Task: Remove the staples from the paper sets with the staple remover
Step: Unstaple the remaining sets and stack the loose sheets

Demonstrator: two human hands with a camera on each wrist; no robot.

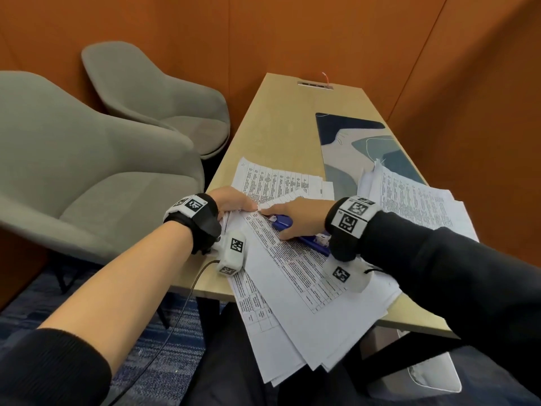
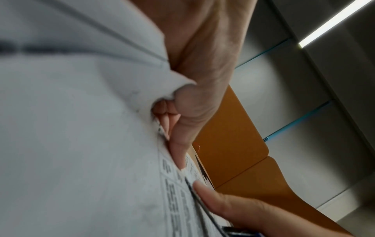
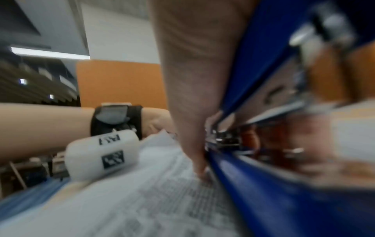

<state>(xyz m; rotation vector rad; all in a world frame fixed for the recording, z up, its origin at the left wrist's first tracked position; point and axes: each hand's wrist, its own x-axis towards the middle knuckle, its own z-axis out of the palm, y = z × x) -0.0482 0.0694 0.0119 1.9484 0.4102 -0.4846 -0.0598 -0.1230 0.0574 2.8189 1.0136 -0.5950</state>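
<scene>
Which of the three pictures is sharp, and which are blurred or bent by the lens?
Head view: mostly sharp, print on the paper set visible but unreadable, table edges bowed by the wide lens. Left wrist view: the paper nearest the lens is out of focus, while the left hand is clearer. Right wrist view: strong blur over the blue staple remover and right hand.
</scene>
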